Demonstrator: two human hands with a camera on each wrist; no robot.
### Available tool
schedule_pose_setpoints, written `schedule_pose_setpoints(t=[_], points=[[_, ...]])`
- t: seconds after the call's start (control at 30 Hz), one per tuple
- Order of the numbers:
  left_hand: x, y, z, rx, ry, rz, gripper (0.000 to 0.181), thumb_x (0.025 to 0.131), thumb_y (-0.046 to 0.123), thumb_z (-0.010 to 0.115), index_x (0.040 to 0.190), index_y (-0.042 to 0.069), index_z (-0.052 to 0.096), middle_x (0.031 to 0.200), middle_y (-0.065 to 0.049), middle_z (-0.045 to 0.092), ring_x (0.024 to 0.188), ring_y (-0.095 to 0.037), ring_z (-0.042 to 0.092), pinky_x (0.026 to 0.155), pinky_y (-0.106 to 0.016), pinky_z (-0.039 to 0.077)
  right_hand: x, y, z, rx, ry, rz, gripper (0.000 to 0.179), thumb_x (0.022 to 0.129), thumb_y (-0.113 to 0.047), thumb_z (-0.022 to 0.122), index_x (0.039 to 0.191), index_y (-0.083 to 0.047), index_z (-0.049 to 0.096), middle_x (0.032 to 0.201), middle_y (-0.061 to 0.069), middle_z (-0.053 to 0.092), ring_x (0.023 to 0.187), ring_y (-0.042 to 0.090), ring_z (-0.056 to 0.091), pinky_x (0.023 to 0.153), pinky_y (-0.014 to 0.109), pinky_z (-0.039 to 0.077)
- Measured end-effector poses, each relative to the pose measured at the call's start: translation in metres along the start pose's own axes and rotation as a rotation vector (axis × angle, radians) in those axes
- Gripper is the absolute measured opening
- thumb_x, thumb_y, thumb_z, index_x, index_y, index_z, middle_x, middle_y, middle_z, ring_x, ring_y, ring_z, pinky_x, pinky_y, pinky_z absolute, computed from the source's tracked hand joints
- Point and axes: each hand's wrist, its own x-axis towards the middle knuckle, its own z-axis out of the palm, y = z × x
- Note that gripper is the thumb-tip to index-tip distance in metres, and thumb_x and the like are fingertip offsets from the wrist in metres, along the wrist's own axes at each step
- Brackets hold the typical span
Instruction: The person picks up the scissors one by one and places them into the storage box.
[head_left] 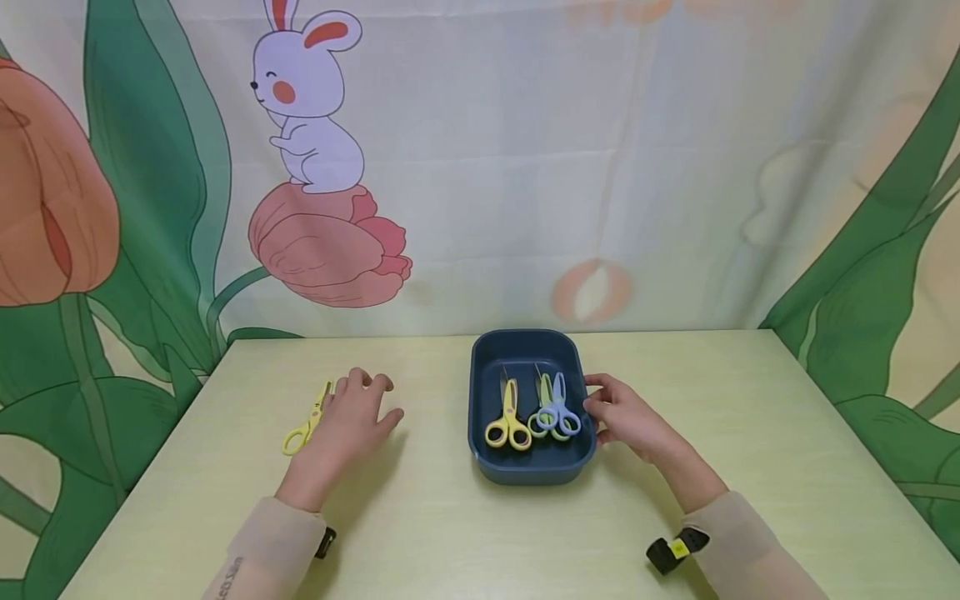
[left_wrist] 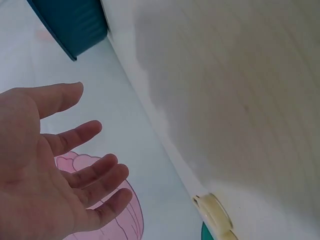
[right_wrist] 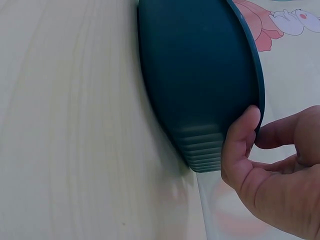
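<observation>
My left hand (head_left: 351,427) hovers above the table with its fingers spread and loosely bent, holding nothing. Just left of it, partly covered by the hand, lie yellow scissors (head_left: 317,412); their yellow edge (left_wrist: 215,212) shows low in the left wrist view. At the middle, a dark blue plastic bin (head_left: 531,475) stands on the table. Inside it are yellow scissors (head_left: 510,407) on the left, and green scissors (head_left: 545,383) partly under blue scissors (head_left: 558,403) on the right. My right hand (right_wrist: 280,175) pinches the bin's right rim between thumb and fingers.
The pale wood-grain table (head_left: 420,533) ends at a printed curtain (head_left: 480,167) with a rabbit, tulips and leaves, hanging right behind the bin. Dark straps show at both wrists, the right strap (head_left: 675,550) with a yellow patch.
</observation>
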Motion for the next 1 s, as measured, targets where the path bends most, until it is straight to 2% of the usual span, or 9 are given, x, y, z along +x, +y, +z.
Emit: schedule_pose_setpoints(t=[0.3,0.5,0.63,1.0], points=[[-0.004,-0.017,-0.006,-0.001,-0.044,-0.064,0.043,0.101,0.029,0.065,0.132,0.001,0.055,0.129,-0.027,0.044,0.119,-0.046,0.042,0.096,-0.066,0.034,0.0,0.0,0.0,-0.002,0.002,0.007,0.049,0.105,-0.003,0.044,0.15,0.011,0.03,0.108,0.025,0.05,0.079,0.022,0.055,0.06,0.033,0.053],[-0.007,-0.03,-0.009,0.0,-0.057,-0.091,0.045,0.101,0.028,0.064,0.133,-0.002,0.054,0.133,-0.032,0.04,0.123,-0.05,0.037,0.096,-0.067,0.033,0.001,0.0,-0.001,-0.003,0.002,0.003,0.049,0.105,-0.003,0.044,0.151,0.01,0.03,0.109,0.025,0.05,0.08,0.023,0.056,0.06,0.034,0.054],[-0.009,-0.039,-0.012,0.008,-0.09,-0.117,0.048,0.099,0.029,0.065,0.134,-0.003,0.053,0.134,-0.034,0.038,0.123,-0.052,0.036,0.095,-0.067,0.033,0.002,0.0,0.0,-0.01,0.002,0.002,0.049,0.105,-0.003,0.044,0.15,0.011,0.03,0.109,0.025,0.05,0.08,0.023,0.056,0.061,0.035,0.054],[-0.016,-0.048,-0.02,0.034,-0.189,-0.188,0.055,0.096,0.029,0.07,0.137,-0.003,0.054,0.13,-0.037,0.04,0.118,-0.052,0.038,0.092,-0.067,0.035,0.001,0.002,-0.001,-0.008,0.01,0.0,0.049,0.105,-0.003,0.044,0.15,0.011,0.03,0.108,0.025,0.05,0.078,0.022,0.055,0.059,0.034,0.053]])
